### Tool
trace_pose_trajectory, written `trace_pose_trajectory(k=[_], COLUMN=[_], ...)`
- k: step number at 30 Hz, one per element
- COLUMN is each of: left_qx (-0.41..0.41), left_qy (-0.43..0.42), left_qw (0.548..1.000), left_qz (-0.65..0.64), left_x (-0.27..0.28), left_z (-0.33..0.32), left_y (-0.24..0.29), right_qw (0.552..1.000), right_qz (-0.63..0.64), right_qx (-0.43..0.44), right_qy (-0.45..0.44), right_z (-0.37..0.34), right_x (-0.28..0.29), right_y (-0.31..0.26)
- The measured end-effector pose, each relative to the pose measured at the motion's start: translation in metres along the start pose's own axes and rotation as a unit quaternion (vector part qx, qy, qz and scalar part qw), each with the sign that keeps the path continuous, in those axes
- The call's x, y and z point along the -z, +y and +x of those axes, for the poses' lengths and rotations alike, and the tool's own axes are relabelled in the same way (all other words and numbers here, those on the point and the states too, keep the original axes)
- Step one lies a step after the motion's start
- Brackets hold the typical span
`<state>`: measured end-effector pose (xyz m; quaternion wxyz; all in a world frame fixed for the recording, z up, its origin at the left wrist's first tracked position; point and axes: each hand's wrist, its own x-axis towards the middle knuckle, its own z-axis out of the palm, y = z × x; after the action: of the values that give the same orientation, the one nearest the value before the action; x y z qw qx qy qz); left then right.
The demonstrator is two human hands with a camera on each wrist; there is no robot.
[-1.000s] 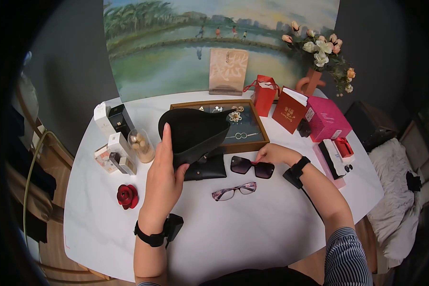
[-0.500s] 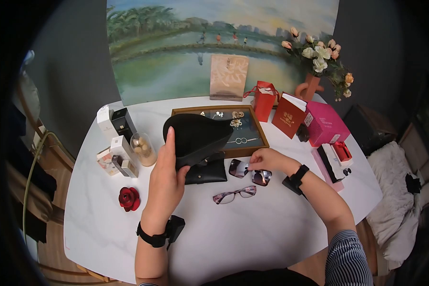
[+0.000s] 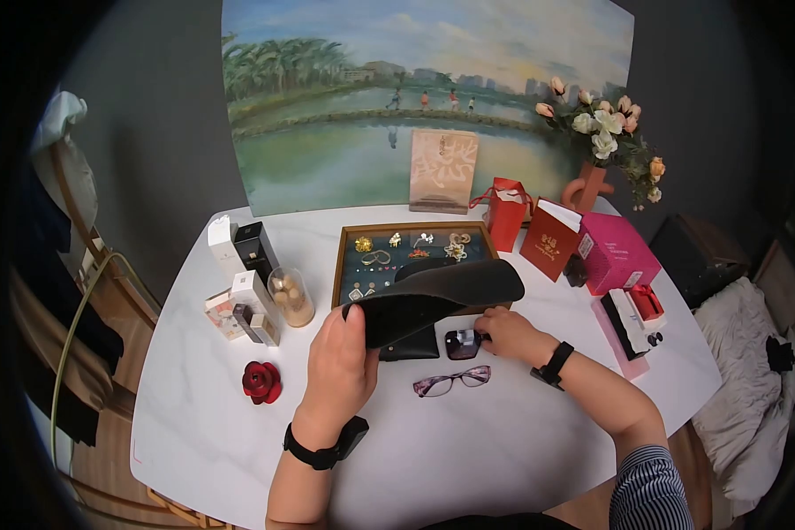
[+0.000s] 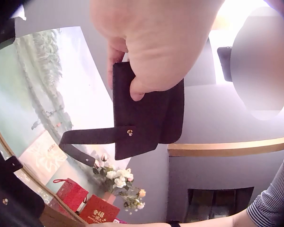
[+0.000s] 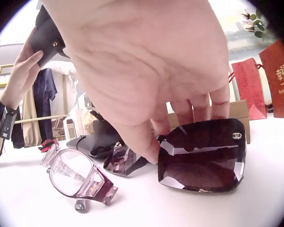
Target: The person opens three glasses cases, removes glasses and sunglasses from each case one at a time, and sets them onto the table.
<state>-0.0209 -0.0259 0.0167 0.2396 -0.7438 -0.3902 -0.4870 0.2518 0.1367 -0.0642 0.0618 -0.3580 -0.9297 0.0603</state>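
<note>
My left hand (image 3: 337, 364) grips a black case (image 3: 468, 284) by its left end and holds it raised over the table, its long side running to the right. In the left wrist view, the thumb lies on the case (image 4: 168, 120) and a snap strap hangs loose. My right hand (image 3: 514, 336) pinches dark sunglasses (image 3: 463, 344) near the middle of their frame; in the right wrist view both lenses of the sunglasses (image 5: 203, 158) show, low over the table. Nearer me lie clear-lensed glasses (image 3: 452, 382). Another black case (image 3: 412, 346) lies flat beneath the raised one.
Behind the hands is a framed jewellery tray (image 3: 343, 265). Small boxes (image 3: 254, 296), a clear dome (image 3: 291, 298) and a red rose (image 3: 261, 382) stand left. A red bag (image 3: 507, 216), red card (image 3: 550, 243), pink box (image 3: 621, 252) and flower vase (image 3: 592, 181) are right.
The left hand has turned the raised case and brought it rightward, its far end now near the right hand. The right hand has turned the sunglasses. The head view has tilted up.
</note>
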Motion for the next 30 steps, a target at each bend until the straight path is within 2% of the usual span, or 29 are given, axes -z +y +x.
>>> trace_pose_trajectory(k=[1,3,5,7,8,10,12,13,14,15,16,17,18,20,21,22,24,25,26,27,28,29,30], left_qx=[0.000,0.119,0.196,0.264,0.301,0.330,0.451,0.551,0.549,0.478,0.396,0.315,0.315,0.360,0.419,0.419,0.337,0.290,0.285,0.284,0.283,0.251,0.251], left_qy=[0.000,-0.024,-0.039,-0.068,-0.075,-0.085,-0.075,-0.087,-0.090,-0.119,-0.142,-0.114,-0.114,-0.184,-0.193,-0.192,-0.283,-0.287,-0.306,-0.332,-0.357,-0.357,-0.355], left_qw=[1.000,0.992,0.978,0.959,0.947,0.932,0.850,0.770,0.770,0.846,0.902,0.940,0.940,0.913,0.876,0.876,0.867,0.884,0.876,0.869,0.861,0.876,0.878], left_qz=[-0.001,-0.036,-0.060,-0.071,-0.081,-0.123,-0.263,-0.310,-0.314,-0.205,-0.091,0.060,0.058,-0.046,-0.141,-0.140,-0.234,-0.228,-0.239,-0.232,-0.225,-0.204,-0.201], left_x=[0.001,0.005,0.007,0.006,0.002,-0.008,-0.015,-0.011,-0.015,-0.019,-0.022,-0.027,-0.028,-0.016,-0.014,-0.016,-0.017,-0.016,-0.018,-0.019,-0.018,-0.022,-0.022], left_z=[0.001,0.005,0.013,0.010,0.004,-0.013,-0.024,-0.014,-0.021,-0.038,-0.044,-0.050,-0.054,-0.041,-0.031,-0.030,-0.029,-0.022,-0.021,-0.020,-0.021,-0.032,-0.036], left_y=[0.002,0.010,0.011,0.001,-0.008,-0.032,-0.046,-0.039,-0.046,-0.059,-0.063,-0.064,-0.066,-0.060,-0.051,-0.046,-0.039,-0.028,-0.024,-0.021,-0.019,-0.024,-0.025], right_qw=[1.000,1.000,0.999,0.997,0.998,0.989,0.988,0.988,0.986,0.984,0.984,0.979,0.971,0.939,0.924,0.916,0.899,0.898,0.895,0.896,0.901,0.903,0.903], right_qz=[0.000,0.005,0.001,0.013,0.012,0.036,0.043,0.065,0.087,0.104,0.103,0.120,0.137,0.174,0.180,0.146,0.059,0.046,0.033,0.034,0.031,0.026,0.027], right_qx=[-0.001,0.000,0.023,0.056,0.045,0.098,0.096,0.082,0.069,0.055,0.052,0.002,-0.046,-0.113,-0.153,-0.164,-0.183,-0.223,-0.263,-0.259,-0.300,-0.340,-0.337], right_qy=[0.000,0.010,0.028,0.049,0.050,0.103,0.114,0.117,0.120,0.135,0.136,0.162,0.188,0.273,0.302,0.336,0.394,0.376,0.358,0.359,0.311,0.261,0.264], right_z=[-0.001,-0.003,-0.004,-0.008,-0.011,-0.014,-0.021,-0.023,-0.025,-0.028,-0.030,-0.032,-0.034,-0.032,-0.033,-0.033,-0.034,-0.037,-0.039,-0.040,-0.042,-0.043,-0.042], right_x=[0.001,0.004,0.001,0.003,0.003,0.004,0.014,0.017,0.021,0.024,0.028,0.031,0.034,0.030,0.031,0.030,0.025,0.024,0.025,0.025,0.025,0.025,0.025], right_y=[-0.001,-0.003,-0.002,-0.003,-0.003,-0.002,-0.005,-0.004,-0.002,0.003,0.009,0.017,0.026,0.059,0.077,0.098,0.139,0.150,0.157,0.163,0.166,0.169,0.173])
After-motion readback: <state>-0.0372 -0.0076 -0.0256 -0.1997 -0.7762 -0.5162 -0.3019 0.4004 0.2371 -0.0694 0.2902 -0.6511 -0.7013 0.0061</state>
